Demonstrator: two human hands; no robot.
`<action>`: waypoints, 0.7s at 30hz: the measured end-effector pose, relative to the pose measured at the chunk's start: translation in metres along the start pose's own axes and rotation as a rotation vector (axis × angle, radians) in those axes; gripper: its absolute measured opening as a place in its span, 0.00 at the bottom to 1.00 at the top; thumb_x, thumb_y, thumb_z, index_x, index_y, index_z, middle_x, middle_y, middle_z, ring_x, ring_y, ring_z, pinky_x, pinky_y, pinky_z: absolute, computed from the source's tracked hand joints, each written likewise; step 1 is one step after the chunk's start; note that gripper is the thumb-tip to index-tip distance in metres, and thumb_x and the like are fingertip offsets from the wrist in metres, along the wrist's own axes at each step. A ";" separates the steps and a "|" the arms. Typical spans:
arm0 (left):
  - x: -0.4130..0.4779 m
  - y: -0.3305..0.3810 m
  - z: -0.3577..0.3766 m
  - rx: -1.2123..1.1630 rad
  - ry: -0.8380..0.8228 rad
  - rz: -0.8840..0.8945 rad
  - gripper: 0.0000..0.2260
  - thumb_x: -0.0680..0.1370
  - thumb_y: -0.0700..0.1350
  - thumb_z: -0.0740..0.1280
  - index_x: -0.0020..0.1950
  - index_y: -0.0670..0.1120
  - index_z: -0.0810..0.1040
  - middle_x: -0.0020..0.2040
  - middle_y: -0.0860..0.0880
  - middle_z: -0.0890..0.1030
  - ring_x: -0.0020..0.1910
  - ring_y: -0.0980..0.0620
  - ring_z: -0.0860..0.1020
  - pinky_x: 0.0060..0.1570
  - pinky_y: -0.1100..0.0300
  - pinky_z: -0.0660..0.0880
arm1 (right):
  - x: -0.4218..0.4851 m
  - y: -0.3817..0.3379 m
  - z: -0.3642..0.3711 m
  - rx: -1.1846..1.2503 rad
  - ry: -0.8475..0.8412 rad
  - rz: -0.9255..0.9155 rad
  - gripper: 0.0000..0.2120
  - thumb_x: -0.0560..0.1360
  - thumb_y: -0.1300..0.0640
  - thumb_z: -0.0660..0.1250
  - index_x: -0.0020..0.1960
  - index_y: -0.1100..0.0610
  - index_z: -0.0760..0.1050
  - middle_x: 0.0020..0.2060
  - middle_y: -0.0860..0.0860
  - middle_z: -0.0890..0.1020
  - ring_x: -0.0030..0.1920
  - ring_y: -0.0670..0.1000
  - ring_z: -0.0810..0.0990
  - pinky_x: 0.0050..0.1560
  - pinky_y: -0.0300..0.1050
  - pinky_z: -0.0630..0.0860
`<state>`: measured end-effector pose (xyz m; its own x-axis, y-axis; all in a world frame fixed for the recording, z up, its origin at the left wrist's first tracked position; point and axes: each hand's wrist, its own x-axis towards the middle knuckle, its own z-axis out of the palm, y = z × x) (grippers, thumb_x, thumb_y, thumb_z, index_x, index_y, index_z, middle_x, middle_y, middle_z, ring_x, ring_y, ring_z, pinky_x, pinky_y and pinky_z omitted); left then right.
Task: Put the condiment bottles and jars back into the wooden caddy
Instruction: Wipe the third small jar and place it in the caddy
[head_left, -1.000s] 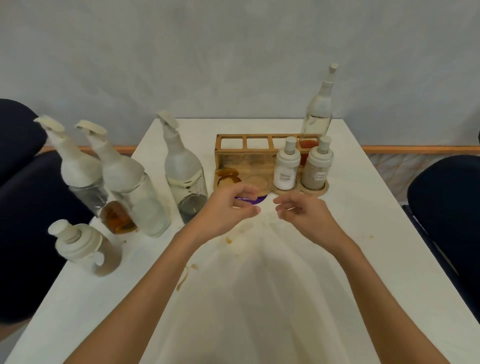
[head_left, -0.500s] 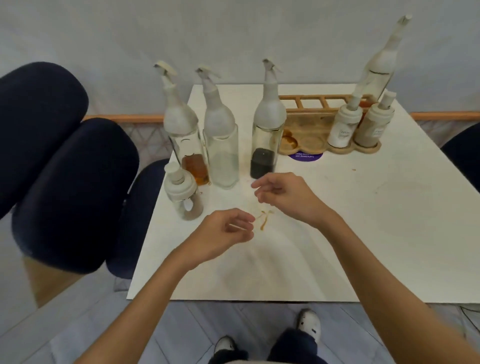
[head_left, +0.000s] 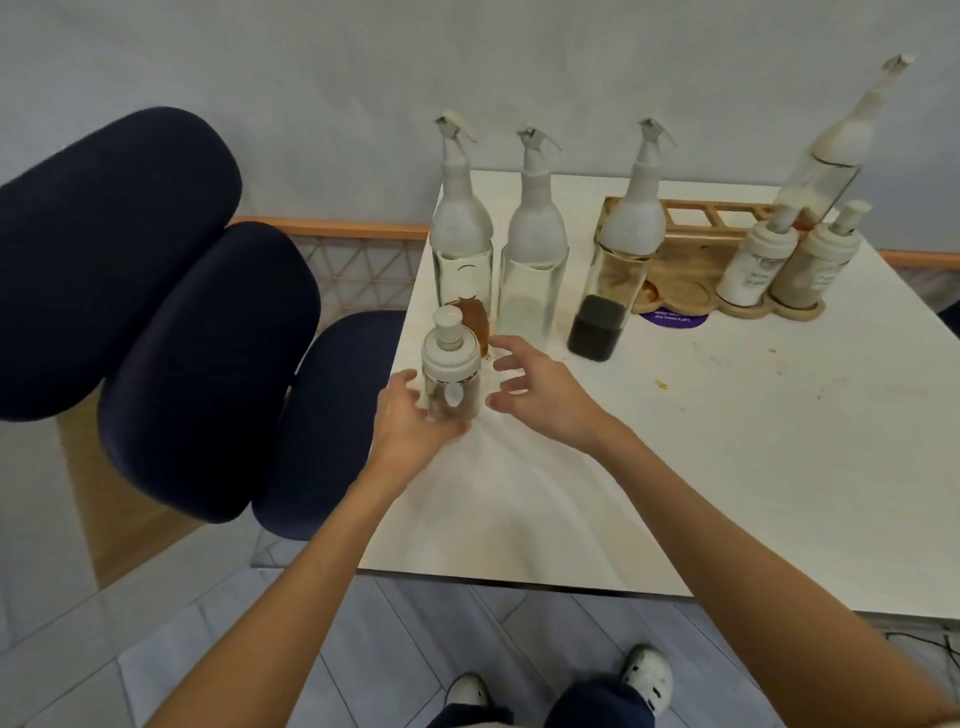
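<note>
Jar (head_left: 451, 382): stands upright near the table's (head_left: 727, 441) left edge, in front of the row of bottles; its long axis is vertical, pump top up.
Left hand (head_left: 410, 423): at the jar's 7 o'clock, fingers curled about its lower left side and thumb across its foot; how firm the hold is cannot be told.
Right hand (head_left: 543, 397): at the jar's 3 o'clock, just beside it but apart; fingers (head_left: 511, 347) spread wide, pointing toward 9 o'clock, holding nothing.
Nearer hand: the left, already touching the jar.
Caddy (head_left: 680, 260): at 2 o'clock from the jar, well apart, on the right hand's side; two round front recesses look free.
Already in caddy: two jars (head_left: 756, 262) in front at its right end, and a tall bottle (head_left: 831, 166) behind them.
Still out: three bottles, the dark bottle (head_left: 597, 332) standing nearest the caddy.
Judgement: the lift calls for a carry toward 2 o'clock, passing in front of the dark bottle.
Hidden: the jar's base behind the left hand; the caddy's left end behind the dark bottle.
Unclear: labels blurred; the jar's contents hard to make out.
</note>
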<state>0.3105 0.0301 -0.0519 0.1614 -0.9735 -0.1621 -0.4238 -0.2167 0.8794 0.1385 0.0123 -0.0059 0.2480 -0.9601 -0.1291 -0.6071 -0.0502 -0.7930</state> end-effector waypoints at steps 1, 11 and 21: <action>0.003 0.004 0.002 -0.028 -0.019 0.064 0.37 0.66 0.48 0.80 0.70 0.49 0.65 0.60 0.53 0.72 0.51 0.57 0.76 0.39 0.71 0.71 | 0.001 -0.002 0.002 0.004 -0.001 0.002 0.33 0.74 0.59 0.70 0.75 0.50 0.61 0.65 0.53 0.74 0.58 0.55 0.78 0.55 0.43 0.75; -0.003 0.011 0.038 -0.165 -0.119 0.192 0.31 0.66 0.49 0.80 0.61 0.62 0.68 0.49 0.67 0.77 0.46 0.69 0.76 0.37 0.78 0.71 | -0.018 0.008 -0.019 0.085 0.031 0.054 0.30 0.72 0.61 0.72 0.71 0.49 0.65 0.64 0.51 0.76 0.56 0.50 0.78 0.49 0.36 0.75; -0.010 0.013 0.073 -0.116 -0.235 0.222 0.27 0.66 0.50 0.80 0.57 0.64 0.68 0.48 0.67 0.77 0.46 0.70 0.76 0.38 0.76 0.70 | -0.027 0.000 -0.040 -0.227 0.123 -0.080 0.32 0.62 0.44 0.80 0.60 0.51 0.70 0.54 0.47 0.75 0.52 0.47 0.74 0.50 0.36 0.72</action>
<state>0.2379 0.0317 -0.0715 -0.1385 -0.9892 -0.0478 -0.3188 -0.0011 0.9478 0.1011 0.0276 0.0218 0.2167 -0.9762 0.0125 -0.7464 -0.1740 -0.6424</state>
